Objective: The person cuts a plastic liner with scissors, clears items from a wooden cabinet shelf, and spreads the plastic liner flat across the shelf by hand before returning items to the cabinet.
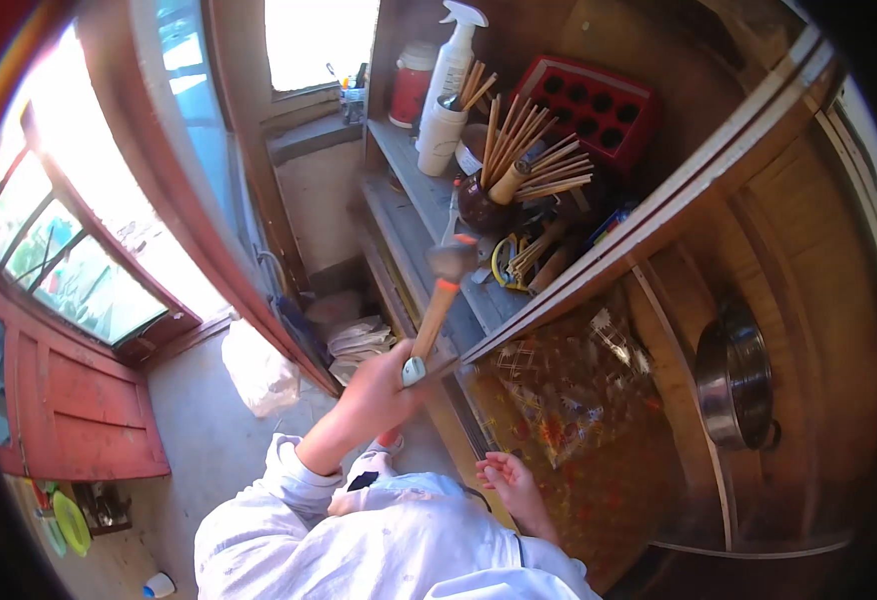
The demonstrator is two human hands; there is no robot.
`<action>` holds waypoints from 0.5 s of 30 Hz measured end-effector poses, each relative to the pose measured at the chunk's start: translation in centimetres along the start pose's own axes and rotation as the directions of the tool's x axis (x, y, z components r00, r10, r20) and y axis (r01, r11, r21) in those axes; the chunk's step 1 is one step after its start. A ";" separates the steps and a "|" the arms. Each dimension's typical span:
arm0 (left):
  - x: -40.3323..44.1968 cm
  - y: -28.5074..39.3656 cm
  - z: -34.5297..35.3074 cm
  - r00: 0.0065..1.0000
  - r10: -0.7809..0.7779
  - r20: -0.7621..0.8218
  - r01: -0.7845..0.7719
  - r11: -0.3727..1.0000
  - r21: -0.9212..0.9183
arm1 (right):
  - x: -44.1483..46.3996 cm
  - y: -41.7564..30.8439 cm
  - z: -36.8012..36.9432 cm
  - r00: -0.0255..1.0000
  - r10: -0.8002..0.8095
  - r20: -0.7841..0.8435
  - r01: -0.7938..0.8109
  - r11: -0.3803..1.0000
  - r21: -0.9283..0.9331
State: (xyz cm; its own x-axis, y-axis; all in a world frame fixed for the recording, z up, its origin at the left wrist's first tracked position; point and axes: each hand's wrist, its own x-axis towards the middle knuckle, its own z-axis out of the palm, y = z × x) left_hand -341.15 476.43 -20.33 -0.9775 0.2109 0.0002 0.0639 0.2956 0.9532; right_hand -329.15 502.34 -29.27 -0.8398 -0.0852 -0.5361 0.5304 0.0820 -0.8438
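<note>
White long-sleeved shirt [359,545] foremost, the left hand [371,392] grips a wooden-handled, dark-headed hammer [434,322] — steady control called for next — while the right hand [516,488] half-curls, any hold impossible to tell.

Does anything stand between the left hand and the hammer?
Nothing plainly blocks them: the left hand already grips the hammer by its wooden handle. A small pale object shows right at the grip, but what it is, or whether it is pressed between fingers and handle, I cannot tell.
</note>
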 end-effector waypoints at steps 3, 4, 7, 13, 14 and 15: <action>4.0 0.7 -1.4 0.958 0.285 -0.033 -0.268 0.930 0.250 | 1.3 0.6 0.4 0.994 -0.043 -0.098 0.045 0.999 0.020; 5.2 1.2 -1.5 0.953 0.304 -0.014 -0.289 0.918 0.272 | 1.5 0.7 0.6 0.989 -0.036 -0.147 0.041 0.998 0.037; 9.0 2.0 -0.8 0.933 0.357 0.038 -0.353 0.893 0.280 | 1.8 1.0 0.9 0.963 -0.012 -0.268 0.038 0.995 0.091; 16.4 2.9 2.3 0.931 0.302 0.204 -0.357 0.868 0.345 | 1.3 2.7 1.2 0.904 0.025 -0.428 0.021 0.994 0.103; 17.5 3.0 2.8 0.926 0.304 0.225 -0.369 0.856 0.362 | 1.1 3.1 1.2 0.897 0.041 -0.440 0.012 0.993 0.116; 18.5 3.1 3.4 0.921 0.309 0.237 -0.382 0.835 0.397 | 1.0 3.3 1.2 0.890 0.057 -0.453 0.002 0.992 0.129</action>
State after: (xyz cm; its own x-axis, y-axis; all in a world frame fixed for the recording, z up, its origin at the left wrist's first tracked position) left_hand -358.31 484.42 -18.44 -0.8328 0.5067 0.2231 0.5068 0.5357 0.6754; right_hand -328.08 501.33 -32.57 -0.7693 0.3786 -0.5146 0.5394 -0.0469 -0.8408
